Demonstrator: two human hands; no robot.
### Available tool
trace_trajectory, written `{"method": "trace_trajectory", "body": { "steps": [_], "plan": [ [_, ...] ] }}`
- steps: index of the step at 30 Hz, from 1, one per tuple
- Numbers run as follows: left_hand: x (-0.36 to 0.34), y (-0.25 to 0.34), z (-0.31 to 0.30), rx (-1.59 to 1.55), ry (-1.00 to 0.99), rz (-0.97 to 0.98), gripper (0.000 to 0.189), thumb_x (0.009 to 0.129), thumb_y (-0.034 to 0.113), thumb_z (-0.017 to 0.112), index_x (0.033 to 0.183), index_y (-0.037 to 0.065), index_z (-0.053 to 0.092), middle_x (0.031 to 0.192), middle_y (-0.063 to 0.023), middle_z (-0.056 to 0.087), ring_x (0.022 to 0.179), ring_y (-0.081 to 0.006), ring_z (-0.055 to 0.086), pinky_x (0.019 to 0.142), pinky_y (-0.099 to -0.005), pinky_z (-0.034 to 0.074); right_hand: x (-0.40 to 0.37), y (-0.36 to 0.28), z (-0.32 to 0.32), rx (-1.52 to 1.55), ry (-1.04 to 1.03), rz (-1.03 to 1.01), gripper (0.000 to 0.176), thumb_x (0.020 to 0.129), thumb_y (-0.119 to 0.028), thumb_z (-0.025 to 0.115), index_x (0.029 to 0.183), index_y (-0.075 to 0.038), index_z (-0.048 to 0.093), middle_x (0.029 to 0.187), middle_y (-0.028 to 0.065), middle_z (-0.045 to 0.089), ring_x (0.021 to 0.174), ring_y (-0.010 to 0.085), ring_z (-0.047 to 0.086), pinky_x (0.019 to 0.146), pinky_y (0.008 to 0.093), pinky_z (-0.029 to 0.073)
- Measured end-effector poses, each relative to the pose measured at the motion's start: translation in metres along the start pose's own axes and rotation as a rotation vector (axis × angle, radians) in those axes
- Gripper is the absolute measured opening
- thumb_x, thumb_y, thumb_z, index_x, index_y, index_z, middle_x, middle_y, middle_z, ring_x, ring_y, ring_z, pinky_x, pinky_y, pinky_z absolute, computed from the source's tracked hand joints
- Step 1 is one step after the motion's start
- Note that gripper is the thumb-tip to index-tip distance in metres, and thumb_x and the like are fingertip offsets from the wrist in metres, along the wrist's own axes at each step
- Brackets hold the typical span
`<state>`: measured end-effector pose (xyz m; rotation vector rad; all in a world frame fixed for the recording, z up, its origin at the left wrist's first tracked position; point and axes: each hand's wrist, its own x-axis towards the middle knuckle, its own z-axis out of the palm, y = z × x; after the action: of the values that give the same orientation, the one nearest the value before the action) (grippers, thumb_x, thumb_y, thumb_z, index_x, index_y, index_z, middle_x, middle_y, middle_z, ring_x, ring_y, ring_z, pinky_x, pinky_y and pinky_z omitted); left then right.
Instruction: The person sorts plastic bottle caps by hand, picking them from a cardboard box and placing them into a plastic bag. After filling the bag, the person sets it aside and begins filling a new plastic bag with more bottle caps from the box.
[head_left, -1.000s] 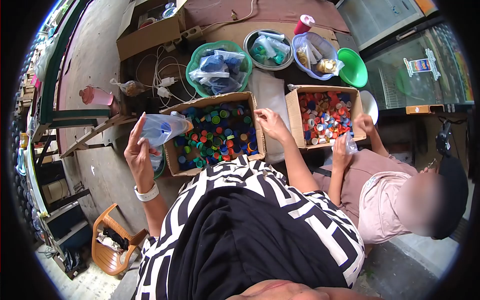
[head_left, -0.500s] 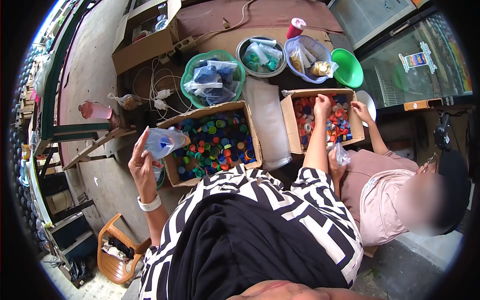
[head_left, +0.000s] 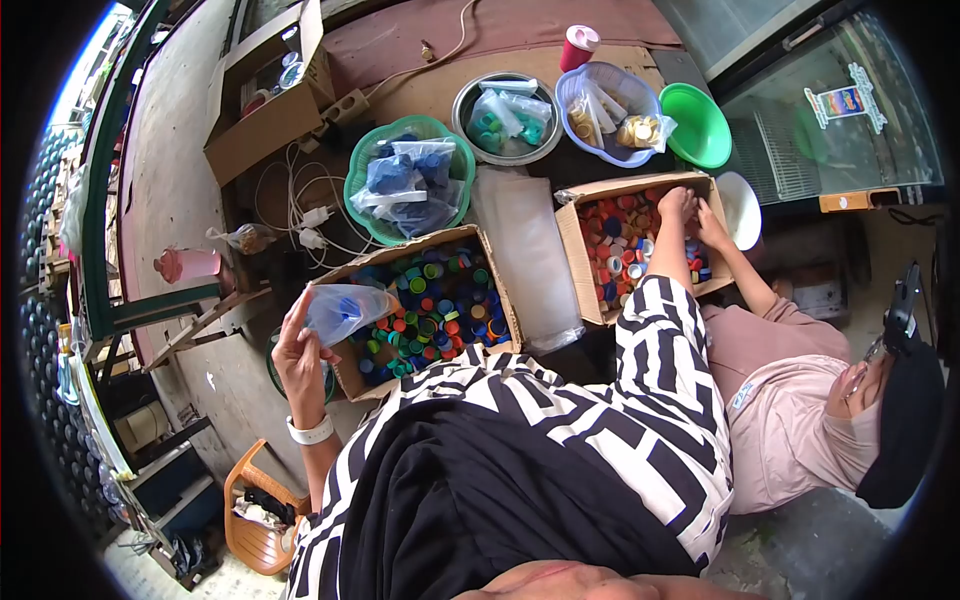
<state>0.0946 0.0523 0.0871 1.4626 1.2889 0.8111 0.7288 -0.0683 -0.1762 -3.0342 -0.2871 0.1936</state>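
My left hand [head_left: 303, 350] is closed on a clear plastic bag [head_left: 345, 312] with blue caps inside, at the left edge of a cardboard box [head_left: 505, 290] of mixed bottle caps. My right hand [head_left: 677, 204] reaches into a second cardboard box [head_left: 572, 262] among red, white and blue caps [head_left: 610, 245]; its fingertips are too small to make out. Close beside it, a co-worker's hand [head_left: 712, 228] is in the same box. Clear plastic sheets or bags [head_left: 525, 250] lie between the two boxes.
Behind the boxes stand a green basket [head_left: 355, 190], a metal bowl [head_left: 458, 125], a purple basket [head_left: 650, 95] and a green bowl [head_left: 697, 125]. A co-worker in pink [head_left: 790, 420] sits at the right. White cables [head_left: 310, 215] and an open carton [head_left: 265, 135] are at the left.
My right hand has moved toward the far right corner of its box, nearer the co-worker's hand. The whole view has shifted slightly. My left hand still holds the bag.
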Motion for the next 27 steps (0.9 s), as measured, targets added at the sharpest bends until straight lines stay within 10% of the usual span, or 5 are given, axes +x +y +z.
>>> {"method": "trace_trajectory", "body": {
  "steps": [6,12,17,20,27],
  "plan": [
    [0.010,0.000,0.013,0.013,-0.048,-0.023,0.048,0.087,-0.003,0.042,0.132,0.008,0.055,0.133,-0.0047,0.055,0.061,-0.0011,0.053,0.055,-0.0159,0.050,-0.017,0.001,-0.007,-0.009,-0.113,0.029,0.042,0.086,-0.014,0.053,0.126,-0.005,0.055,0.147,0.0139,0.038,0.141,0.0354,0.023,0.117,0.0520,0.013],
    [0.012,-0.007,0.018,-0.003,-0.093,0.032,0.047,0.088,-0.003,0.041,0.132,0.008,0.055,0.134,-0.0051,0.054,0.059,-0.0008,0.053,0.054,-0.0163,0.051,-0.040,0.002,0.001,0.288,0.483,0.034,0.036,0.075,-0.023,0.074,0.106,-0.009,0.064,0.117,0.0180,0.058,0.109,0.0335,0.055,0.095,0.0442,0.043],
    [0.004,-0.008,0.016,-0.038,-0.120,0.039,0.051,0.086,-0.006,0.040,0.132,0.008,0.056,0.133,-0.0071,0.054,0.060,-0.0007,0.053,0.054,-0.0159,0.051,-0.096,-0.001,-0.002,0.827,0.563,-0.147,0.050,0.071,-0.029,0.082,0.112,-0.012,0.062,0.115,0.0140,0.056,0.105,0.0319,0.055,0.089,0.0455,0.046],
    [-0.002,-0.008,0.019,-0.023,-0.136,0.047,0.053,0.084,-0.008,0.039,0.131,0.009,0.056,0.132,-0.0075,0.055,0.061,-0.0007,0.053,0.055,-0.0150,0.049,-0.122,-0.008,0.009,1.278,0.447,-0.181,0.046,0.078,-0.019,0.080,0.117,-0.007,0.060,0.115,0.0097,0.056,0.108,0.0213,0.054,0.092,0.0380,0.046],
    [-0.009,-0.014,0.029,-0.020,-0.245,0.087,0.069,0.074,-0.017,0.035,0.134,0.011,0.055,0.132,-0.0084,0.053,0.061,-0.0032,0.055,0.053,-0.0191,0.051,-0.275,-0.085,-0.065,1.304,-0.093,-0.669,0.051,0.082,-0.033,0.075,0.121,-0.007,0.056,0.120,0.0076,0.052,0.108,0.0206,0.051,0.090,0.0348,0.044]
  ]
}}
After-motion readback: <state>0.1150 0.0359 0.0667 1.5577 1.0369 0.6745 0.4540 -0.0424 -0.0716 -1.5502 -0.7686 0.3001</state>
